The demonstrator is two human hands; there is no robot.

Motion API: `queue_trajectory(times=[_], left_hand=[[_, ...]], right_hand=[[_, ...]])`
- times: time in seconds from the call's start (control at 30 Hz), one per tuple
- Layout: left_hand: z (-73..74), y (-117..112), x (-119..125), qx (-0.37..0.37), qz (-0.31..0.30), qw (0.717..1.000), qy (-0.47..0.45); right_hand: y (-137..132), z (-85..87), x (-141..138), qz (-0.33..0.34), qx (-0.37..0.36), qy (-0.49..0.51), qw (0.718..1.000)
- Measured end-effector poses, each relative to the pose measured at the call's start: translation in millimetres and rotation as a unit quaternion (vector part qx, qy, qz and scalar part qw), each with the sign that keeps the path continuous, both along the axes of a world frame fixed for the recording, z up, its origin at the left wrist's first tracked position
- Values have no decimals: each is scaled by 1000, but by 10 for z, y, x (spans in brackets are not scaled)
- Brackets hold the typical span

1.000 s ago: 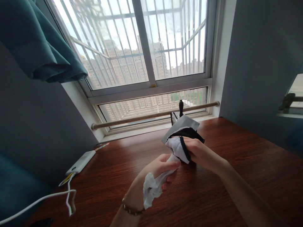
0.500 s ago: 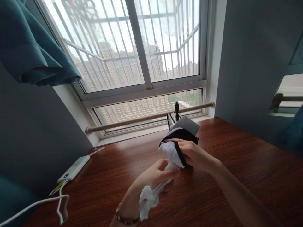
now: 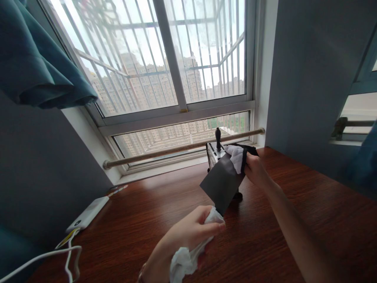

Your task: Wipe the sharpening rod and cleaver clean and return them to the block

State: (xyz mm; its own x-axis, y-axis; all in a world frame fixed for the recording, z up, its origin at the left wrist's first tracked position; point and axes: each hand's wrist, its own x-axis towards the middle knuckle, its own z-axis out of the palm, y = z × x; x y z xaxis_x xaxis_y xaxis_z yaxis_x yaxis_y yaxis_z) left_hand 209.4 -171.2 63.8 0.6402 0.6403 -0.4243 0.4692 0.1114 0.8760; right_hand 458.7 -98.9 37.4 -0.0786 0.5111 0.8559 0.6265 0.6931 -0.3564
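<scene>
My left hand (image 3: 188, 234) is closed around a crumpled white tissue (image 3: 184, 261) low in the middle, above the wooden table (image 3: 294, 204). Farther back, my right hand (image 3: 253, 169) grips the top of a dark grey tissue box (image 3: 223, 182) with a black rim, lifted and tilted so one corner points down. More white tissue (image 3: 237, 156) sticks out of the box opening beside my fingers. Behind the box stands a small dark metal object with a black knob (image 3: 217, 143), partly hidden.
A white power bank (image 3: 87, 212) with a white cable (image 3: 44, 256) lies at the table's left edge. A wooden rod (image 3: 176, 148) runs along the windowsill. A teal curtain (image 3: 35, 59) hangs upper left, and a grey wall (image 3: 309, 78) borders the right.
My right hand has lifted the box up and away toward the window, tilting it. The tissue has come free of the box and stays in my left hand.
</scene>
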Motion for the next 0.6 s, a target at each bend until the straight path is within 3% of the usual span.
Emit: queue_trajectory(times=[0.13, 0.3, 0.5, 0.6], left_hand=[[22, -21, 3, 21, -9, 999, 22], [42, -51, 4, -17, -3, 999, 32], [66, -37, -7, -49, 21, 999, -13], [11, 17, -22, -52, 11, 996, -66]], right_hand=[[3, -9, 81, -49, -45, 62, 996], [-7, -21, 174, -127, -104, 176, 971], [2, -44, 208, -36, -153, 343, 926], [-7, -23, 135, 47, -175, 444, 878]])
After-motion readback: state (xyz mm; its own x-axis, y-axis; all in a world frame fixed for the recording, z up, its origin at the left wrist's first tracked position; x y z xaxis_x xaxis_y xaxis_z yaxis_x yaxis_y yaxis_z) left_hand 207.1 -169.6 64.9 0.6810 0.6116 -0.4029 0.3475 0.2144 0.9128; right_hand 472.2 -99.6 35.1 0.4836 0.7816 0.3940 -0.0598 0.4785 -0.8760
